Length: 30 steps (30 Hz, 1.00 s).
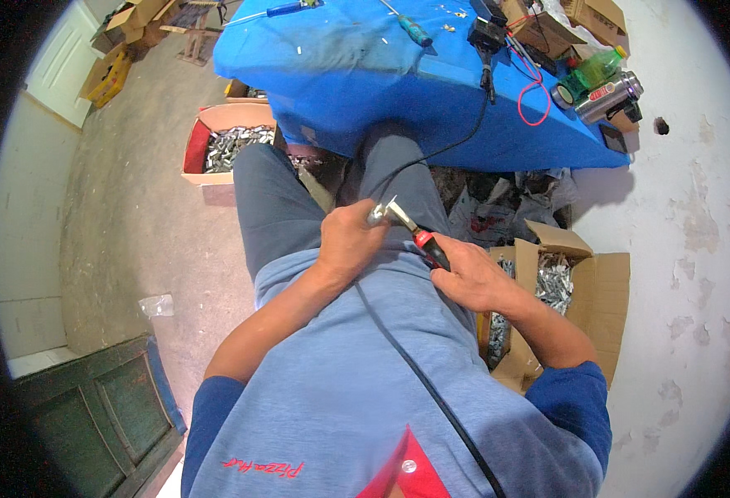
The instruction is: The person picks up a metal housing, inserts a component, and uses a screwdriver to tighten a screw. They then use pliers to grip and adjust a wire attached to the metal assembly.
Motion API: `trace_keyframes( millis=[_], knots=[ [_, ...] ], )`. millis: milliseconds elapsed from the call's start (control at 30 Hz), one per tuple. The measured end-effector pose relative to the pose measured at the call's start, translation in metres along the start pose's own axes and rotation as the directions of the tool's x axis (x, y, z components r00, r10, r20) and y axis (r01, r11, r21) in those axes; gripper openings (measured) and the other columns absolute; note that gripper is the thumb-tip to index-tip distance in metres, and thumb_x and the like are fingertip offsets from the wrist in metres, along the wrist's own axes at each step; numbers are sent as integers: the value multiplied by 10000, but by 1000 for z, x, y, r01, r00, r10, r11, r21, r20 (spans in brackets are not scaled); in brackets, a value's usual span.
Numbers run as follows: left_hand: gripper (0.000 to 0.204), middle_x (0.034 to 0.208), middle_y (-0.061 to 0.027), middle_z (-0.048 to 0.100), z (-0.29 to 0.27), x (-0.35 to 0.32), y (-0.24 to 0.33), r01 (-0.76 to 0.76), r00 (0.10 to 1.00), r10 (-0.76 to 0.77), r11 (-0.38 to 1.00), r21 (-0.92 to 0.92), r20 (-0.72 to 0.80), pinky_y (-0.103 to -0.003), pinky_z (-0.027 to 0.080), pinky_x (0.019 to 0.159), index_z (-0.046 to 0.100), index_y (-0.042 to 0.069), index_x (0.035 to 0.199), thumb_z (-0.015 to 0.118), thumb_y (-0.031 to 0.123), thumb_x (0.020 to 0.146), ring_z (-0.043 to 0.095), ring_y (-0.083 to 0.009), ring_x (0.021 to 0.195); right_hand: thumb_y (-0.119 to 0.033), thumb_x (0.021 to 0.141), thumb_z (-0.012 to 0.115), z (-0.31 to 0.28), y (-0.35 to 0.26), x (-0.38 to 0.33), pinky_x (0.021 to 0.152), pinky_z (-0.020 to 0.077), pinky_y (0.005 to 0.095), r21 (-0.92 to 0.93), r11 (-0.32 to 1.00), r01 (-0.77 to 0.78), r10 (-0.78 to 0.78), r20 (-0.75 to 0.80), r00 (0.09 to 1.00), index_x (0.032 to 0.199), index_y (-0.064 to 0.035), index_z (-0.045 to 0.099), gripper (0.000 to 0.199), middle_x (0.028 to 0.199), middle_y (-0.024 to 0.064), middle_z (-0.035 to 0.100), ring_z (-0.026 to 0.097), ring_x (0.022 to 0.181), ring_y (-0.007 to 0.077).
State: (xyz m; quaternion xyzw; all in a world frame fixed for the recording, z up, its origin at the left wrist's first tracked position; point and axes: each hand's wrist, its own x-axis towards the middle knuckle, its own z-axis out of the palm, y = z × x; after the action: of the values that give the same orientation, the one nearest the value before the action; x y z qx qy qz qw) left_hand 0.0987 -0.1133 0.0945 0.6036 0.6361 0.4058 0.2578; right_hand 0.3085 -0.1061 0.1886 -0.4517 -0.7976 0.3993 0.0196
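Over my lap, my left hand is closed around a small silvery metal piece, whose end sticks out beyond the thumb side. My right hand grips a hand tool with a red-and-black handle and a flat metal head. The tool's tip reaches the metal piece in my left hand; whether they touch, I cannot tell. Most of the piece is hidden by my fingers.
A blue-covered table bears screwdrivers, a black adapter, a green bottle and a steel flask. Boxes of metal parts stand at left and right. A black cable runs over my shirt.
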Motion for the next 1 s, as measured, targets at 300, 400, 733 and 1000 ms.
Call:
trace_keyframes(
  millis=[300, 400, 733, 1000],
  knots=[
    [171, 699, -233, 613, -3, 1, 4, -23, 1000, 23, 1000, 21, 8, -449, 464, 586, 654, -5, 793, 708, 158, 796, 630, -390, 648, -203, 811, 527, 0, -14, 4, 834, 465, 541, -187, 980, -68, 65, -23, 998, 1202, 18, 517, 450, 1015, 284, 632, 607, 960, 457],
    [167, 649, -169, 639, 1, 2, 1, 45, 998, -42, 997, -61, 52, -385, 455, 561, 667, -18, 817, 688, 148, 817, 619, -269, 566, -172, 800, 538, 2, -13, 4, 785, 463, 539, -168, 984, -51, 43, -52, 998, 1174, 5, 530, 414, 922, 269, 633, 605, 882, 467],
    [134, 660, 44, 581, -2, 6, -2, 262, 917, -114, 896, -359, 383, -265, 390, 523, 681, -15, 816, 636, 108, 845, 473, -42, 605, -177, 793, 570, 0, 8, 12, 648, 471, 355, 318, 943, -97, 52, 146, 988, 938, -3, 612, 230, 765, 119, 627, 599, 710, 217],
    [144, 587, -15, 558, 4, 3, -4, 149, 974, -94, 952, -269, 207, -306, 389, 504, 680, -26, 819, 641, 107, 859, 468, -71, 565, -163, 785, 557, -12, -1, 13, 648, 469, 383, 182, 982, -50, 15, 186, 982, 975, 3, 585, 254, 759, 138, 615, 596, 699, 247]
  ],
)
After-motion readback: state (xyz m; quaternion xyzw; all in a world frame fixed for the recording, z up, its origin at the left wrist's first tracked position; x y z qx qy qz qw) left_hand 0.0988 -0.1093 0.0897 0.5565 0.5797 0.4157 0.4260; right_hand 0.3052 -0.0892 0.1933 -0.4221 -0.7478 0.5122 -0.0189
